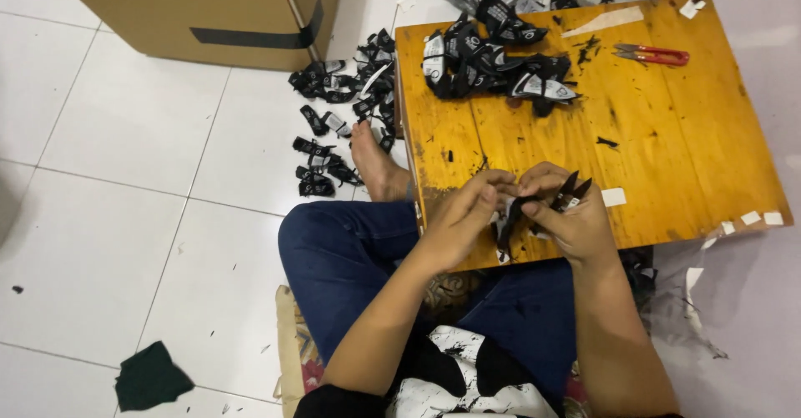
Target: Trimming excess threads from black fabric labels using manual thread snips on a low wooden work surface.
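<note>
Both of my forearms reach out from my lap to the near edge of the low wooden surface (667, 151), where my hands meet. My left hand (467, 218) has its grip pinched on a small black fabric label (509, 218), which hangs between the two hands just over that near edge. My right hand (571, 218) touches the same label with its fingertips and has its grip clenched around black thread snips (574, 191), blades pointing up and away from me. Farther back on the surface lies a heap of black-and-white labels (492, 63), and red-handled scissors (655, 53) lie near the far right corner, well apart from my hands. On the tiled floor (125, 134) to the left, more labels (342, 109) are scattered beside my bare foot (375, 163), in front of a cardboard box (200, 9).
</note>
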